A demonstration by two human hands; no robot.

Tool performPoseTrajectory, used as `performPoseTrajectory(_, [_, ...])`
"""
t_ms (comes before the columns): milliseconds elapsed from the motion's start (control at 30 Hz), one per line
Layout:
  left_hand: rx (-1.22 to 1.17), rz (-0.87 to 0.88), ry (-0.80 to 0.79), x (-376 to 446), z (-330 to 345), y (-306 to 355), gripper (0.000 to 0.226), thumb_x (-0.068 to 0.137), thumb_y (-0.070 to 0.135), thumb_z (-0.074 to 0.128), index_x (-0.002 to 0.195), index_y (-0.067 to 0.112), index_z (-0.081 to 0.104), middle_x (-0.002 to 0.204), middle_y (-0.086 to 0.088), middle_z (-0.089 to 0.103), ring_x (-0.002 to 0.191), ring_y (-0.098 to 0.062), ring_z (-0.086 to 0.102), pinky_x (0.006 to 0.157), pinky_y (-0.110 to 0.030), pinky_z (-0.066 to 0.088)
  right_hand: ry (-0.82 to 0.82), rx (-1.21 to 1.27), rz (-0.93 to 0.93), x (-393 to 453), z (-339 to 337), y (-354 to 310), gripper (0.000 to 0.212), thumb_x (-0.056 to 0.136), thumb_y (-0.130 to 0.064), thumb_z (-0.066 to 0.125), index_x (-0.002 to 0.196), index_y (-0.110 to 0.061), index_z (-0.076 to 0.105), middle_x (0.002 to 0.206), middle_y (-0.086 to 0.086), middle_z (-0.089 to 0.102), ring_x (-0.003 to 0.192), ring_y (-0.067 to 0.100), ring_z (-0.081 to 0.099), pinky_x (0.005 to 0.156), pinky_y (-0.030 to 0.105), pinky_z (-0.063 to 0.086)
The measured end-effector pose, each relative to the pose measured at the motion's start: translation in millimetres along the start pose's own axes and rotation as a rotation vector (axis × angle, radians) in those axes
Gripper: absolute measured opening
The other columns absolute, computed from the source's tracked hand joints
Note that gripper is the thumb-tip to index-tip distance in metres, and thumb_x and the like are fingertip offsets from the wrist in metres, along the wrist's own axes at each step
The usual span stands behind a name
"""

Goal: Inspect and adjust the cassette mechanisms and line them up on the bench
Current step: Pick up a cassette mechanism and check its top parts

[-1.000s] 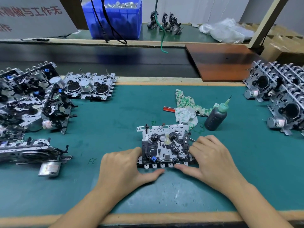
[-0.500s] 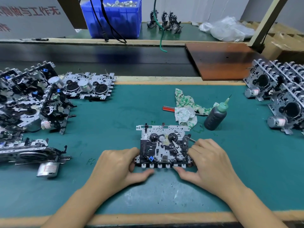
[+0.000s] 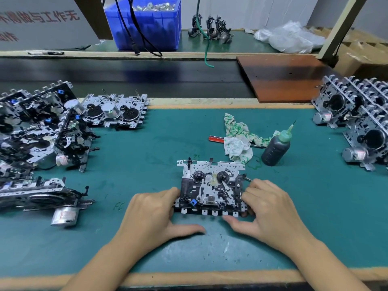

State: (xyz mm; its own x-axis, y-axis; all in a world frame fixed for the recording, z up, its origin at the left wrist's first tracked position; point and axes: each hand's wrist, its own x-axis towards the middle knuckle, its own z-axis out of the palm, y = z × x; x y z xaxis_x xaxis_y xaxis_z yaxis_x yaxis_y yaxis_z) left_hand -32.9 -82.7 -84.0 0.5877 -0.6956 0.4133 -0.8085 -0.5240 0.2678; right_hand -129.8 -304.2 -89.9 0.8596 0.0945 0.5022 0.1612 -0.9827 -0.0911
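Observation:
A cassette mechanism [image 3: 211,186], silver plate with black parts and two reel hubs, lies flat on the green bench mat [image 3: 159,156] in front of me. My left hand [image 3: 155,215] grips its left edge, thumb along the front. My right hand [image 3: 270,208] grips its right edge, fingers curled on the side, thumb under the front tabs. A heap of mechanisms [image 3: 39,131] lies at the left, one flat mechanism [image 3: 117,112] behind it. A row of upright mechanisms [image 3: 361,118] stands at the right.
A dark oil bottle [image 3: 277,147] with a green nozzle stands right of a crumpled rag [image 3: 239,139] covering a red-handled tool [image 3: 216,139]. Behind the mat run a black conveyor belt [image 3: 147,78] and a brown board [image 3: 283,76]. A blue bin [image 3: 147,22] sits at the back.
Both hands have stayed on the mechanism's edges; my fingers have shifted slightly and the mechanism has barely moved on the mat.

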Motion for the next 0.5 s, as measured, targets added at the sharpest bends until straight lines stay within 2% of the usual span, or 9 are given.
performPoseTrajectory(67, [0.018, -0.049, 0.018, 2, 0, 6, 0.068, 0.059, 0.080, 0.051, 0.056, 0.013, 0.046, 0.041, 0.005, 0.042, 0.033, -0.017, 0.046, 0.033, -0.022, 0.036, 0.006, -0.017, 0.005, 0, 0, 0, 0.052, 0.077, -0.057, 0.054, 0.049, -0.014, 0.044, 0.048, -0.003, 0.042, 0.052, 0.020, 0.045, 0.055, 0.027, 0.031])
performPoseTrajectory(200, [0.069, -0.147, 0.098, 2, 7, 14, 0.060, 0.061, 0.073, 0.051, 0.047, 0.015, 0.039, 0.034, 0.002, 0.037, 0.029, -0.019, 0.044, 0.032, -0.024, 0.032, -0.009, 0.037, 0.000, -1, -1, 1, 0.053, 0.073, -0.060, 0.059, 0.051, -0.015, 0.042, 0.050, -0.003, 0.040, 0.054, 0.018, 0.040, 0.057, 0.026, 0.029])
performPoseTrajectory(300, [0.052, -0.192, 0.091, 4, 6, 13, 0.063, 0.059, 0.075, 0.049, 0.046, 0.014, 0.041, 0.033, 0.000, 0.037, 0.029, -0.021, 0.045, 0.032, -0.025, 0.033, 0.009, 0.043, -0.004, -1, 0, 0, 0.053, 0.071, -0.060, 0.061, 0.050, -0.016, 0.040, 0.049, -0.003, 0.038, 0.053, 0.019, 0.040, 0.058, 0.026, 0.029])
performPoseTrajectory(400, [0.004, -0.117, 0.047, 8, 2, 7, 0.067, 0.055, 0.082, 0.048, 0.049, 0.016, 0.035, 0.034, 0.000, 0.039, 0.031, -0.021, 0.045, 0.033, -0.025, 0.035, 0.058, -0.027, 0.038, 0, 2, -3, 0.052, 0.073, -0.057, 0.057, 0.048, -0.015, 0.041, 0.046, -0.002, 0.039, 0.050, 0.019, 0.040, 0.059, 0.026, 0.030])
performPoseTrajectory(500, [-0.057, -0.067, 0.000, 8, 1, 5, 0.066, 0.051, 0.084, 0.050, 0.052, 0.020, 0.032, 0.035, 0.003, 0.041, 0.032, -0.020, 0.044, 0.033, -0.025, 0.038, 0.056, -0.063, 0.065, 0, 2, -1, 0.057, 0.070, -0.066, 0.054, 0.048, -0.015, 0.042, 0.046, -0.004, 0.040, 0.051, 0.016, 0.036, 0.066, 0.028, 0.032])
